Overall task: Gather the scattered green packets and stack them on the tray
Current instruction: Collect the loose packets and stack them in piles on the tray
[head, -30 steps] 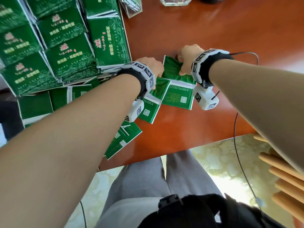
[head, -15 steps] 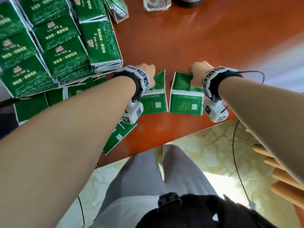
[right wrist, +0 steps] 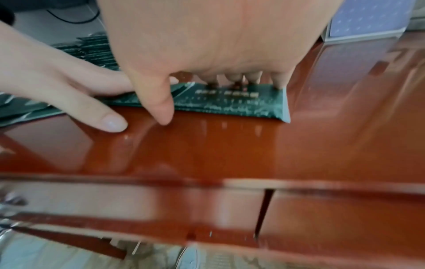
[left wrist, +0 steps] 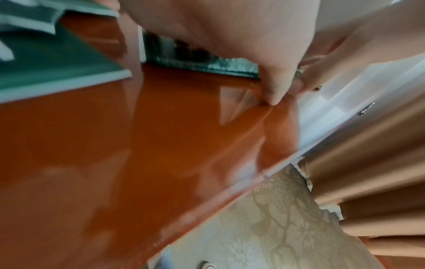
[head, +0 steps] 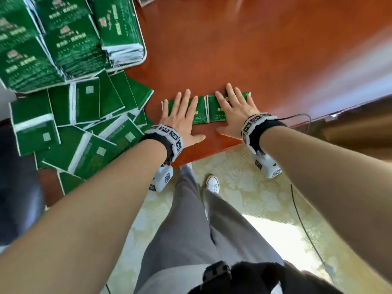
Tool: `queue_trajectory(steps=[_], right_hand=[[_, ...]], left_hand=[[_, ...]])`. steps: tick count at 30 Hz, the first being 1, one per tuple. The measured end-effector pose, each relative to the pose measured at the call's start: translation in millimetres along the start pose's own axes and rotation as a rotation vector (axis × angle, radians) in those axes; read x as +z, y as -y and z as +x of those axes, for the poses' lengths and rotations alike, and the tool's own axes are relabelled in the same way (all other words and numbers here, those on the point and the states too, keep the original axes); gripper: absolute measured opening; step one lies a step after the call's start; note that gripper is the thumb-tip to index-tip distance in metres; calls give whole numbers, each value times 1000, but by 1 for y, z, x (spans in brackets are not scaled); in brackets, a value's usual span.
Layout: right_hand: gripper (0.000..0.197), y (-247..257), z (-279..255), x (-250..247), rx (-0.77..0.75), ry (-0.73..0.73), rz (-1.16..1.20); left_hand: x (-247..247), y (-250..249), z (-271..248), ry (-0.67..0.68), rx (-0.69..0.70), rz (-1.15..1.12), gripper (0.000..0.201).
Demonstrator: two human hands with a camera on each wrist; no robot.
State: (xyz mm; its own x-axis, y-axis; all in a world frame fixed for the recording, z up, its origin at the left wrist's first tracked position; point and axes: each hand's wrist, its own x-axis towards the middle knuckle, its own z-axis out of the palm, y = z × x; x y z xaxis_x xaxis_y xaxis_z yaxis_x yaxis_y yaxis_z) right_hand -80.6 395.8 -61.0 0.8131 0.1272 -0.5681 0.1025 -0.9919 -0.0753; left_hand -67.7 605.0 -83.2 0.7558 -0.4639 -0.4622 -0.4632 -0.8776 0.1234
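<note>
Two green packets lie side by side near the table's front edge: the left packet (head: pixel 199 112) and the right packet (head: pixel 213 111). My left hand (head: pixel 182 115) presses flat on the left one, fingers straight and spread. My right hand (head: pixel 231 111) presses flat on the right packet (right wrist: pixel 230 105) in the same way, thumb on the bare wood. Both palms hide most of each packet. The tray (head: pixel 144 57) at the far left holds tall stacks of green packets (head: pixel 70 39). Several scattered packets (head: pixel 89 128) overlap on the table left of my left hand.
The glossy red-brown table (head: pixel 244 49) runs bare to the right and behind the hands. Its front edge (head: pixel 212 155) is just under my wrists. A dark chair (head: pixel 19 183) stands at the left. A cable (head: pixel 297 117) trails from my right wrist.
Both hands earlier gripped the two packets with curled fingers, printed back sides showing. Now the packets lie flat and both hands have opened and press on them.
</note>
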Motion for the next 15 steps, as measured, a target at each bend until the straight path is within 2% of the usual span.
queue_trajectory(steps=[4, 10, 15], right_hand=[[112, 4, -23, 36, -30, -122, -26], [120, 5, -44, 56, -75, -141, -119], [89, 18, -63, 69, -64, -239, -137]], left_hand=[[28, -17, -19, -154, -9, 22, 117], [49, -29, -55, -191, -24, 55, 121], [61, -39, -91, -205, -60, 38, 92]])
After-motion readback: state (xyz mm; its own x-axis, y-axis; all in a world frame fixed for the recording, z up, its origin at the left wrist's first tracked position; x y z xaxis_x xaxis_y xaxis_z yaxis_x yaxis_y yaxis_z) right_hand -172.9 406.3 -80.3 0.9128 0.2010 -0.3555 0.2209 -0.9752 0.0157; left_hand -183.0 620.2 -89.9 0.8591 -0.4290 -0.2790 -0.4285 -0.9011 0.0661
